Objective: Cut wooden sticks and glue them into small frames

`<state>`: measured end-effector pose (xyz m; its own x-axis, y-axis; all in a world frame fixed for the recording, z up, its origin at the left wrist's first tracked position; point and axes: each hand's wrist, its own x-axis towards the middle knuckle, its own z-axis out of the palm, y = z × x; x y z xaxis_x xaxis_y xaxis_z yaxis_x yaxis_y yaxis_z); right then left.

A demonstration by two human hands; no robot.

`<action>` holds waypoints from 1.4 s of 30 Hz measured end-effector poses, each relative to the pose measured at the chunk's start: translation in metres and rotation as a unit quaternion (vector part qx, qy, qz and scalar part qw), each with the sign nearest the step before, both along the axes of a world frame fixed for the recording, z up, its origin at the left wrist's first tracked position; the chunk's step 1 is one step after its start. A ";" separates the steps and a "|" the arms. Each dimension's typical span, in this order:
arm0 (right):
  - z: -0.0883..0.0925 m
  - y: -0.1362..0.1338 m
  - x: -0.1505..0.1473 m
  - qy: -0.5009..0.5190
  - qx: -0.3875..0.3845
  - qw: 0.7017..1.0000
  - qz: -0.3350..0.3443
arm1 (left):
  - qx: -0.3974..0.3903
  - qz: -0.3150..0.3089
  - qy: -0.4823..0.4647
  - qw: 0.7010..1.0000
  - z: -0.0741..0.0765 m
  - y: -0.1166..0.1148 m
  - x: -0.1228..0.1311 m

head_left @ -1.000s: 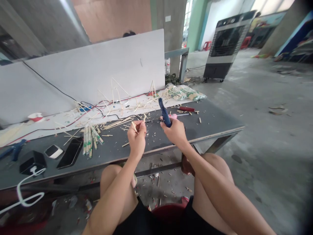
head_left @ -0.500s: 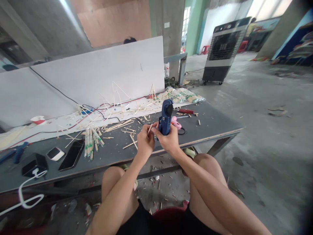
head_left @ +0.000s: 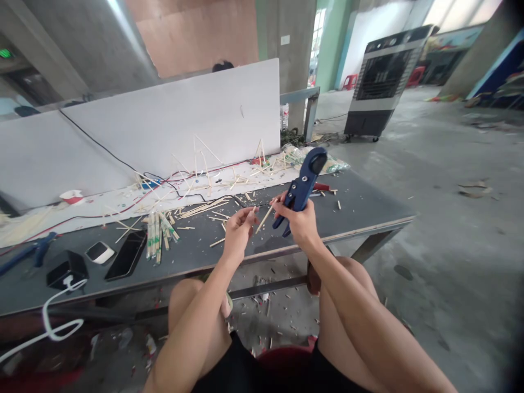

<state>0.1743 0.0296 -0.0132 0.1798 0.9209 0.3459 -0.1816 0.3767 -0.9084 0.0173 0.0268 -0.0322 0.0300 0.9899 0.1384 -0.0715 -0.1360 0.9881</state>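
Observation:
My right hand [head_left: 302,222] is wrapped round a dark blue ratchet-type hand cutter [head_left: 305,180], its rounded head tilted up and to the right. Between the thumb and fingertips of that same hand, a thin wooden stick [head_left: 264,220] slants down to the left. My left hand [head_left: 239,233] is closed in a pinch just left of the stick, apart from the cutter. A pale tip of a short wooden stick piece [head_left: 254,210] pokes out at its fingertips; the rest is hidden. Both hands are above the front edge of the dark grey table [head_left: 360,204].
Paper-wrapped sticks [head_left: 158,234], a phone [head_left: 126,255], a black charger block [head_left: 67,270] and blue pliers [head_left: 39,251] lie leftward. Stick frames [head_left: 207,169] stand by the white board [head_left: 184,120]. A red-handled tool [head_left: 321,186] is behind the cutter. An air cooler [head_left: 380,82] stands beyond.
My hands have moved apart. My right hand has swung the cutter up and to the right, and a stick now shows in its fingertips. My left hand has shifted slightly left.

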 end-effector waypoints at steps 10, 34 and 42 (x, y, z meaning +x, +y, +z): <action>-0.003 -0.004 -0.001 -0.205 -0.034 0.977 -0.047 | 0.082 0.013 0.033 0.996 0.007 -0.008 -0.006; -0.015 -0.009 -0.012 -0.586 0.039 0.784 -0.201 | 0.157 0.167 0.003 0.973 0.009 -0.004 -0.016; -0.012 -0.009 -0.017 -0.607 0.023 0.769 -0.202 | 0.165 0.183 0.019 0.969 0.007 -0.002 -0.019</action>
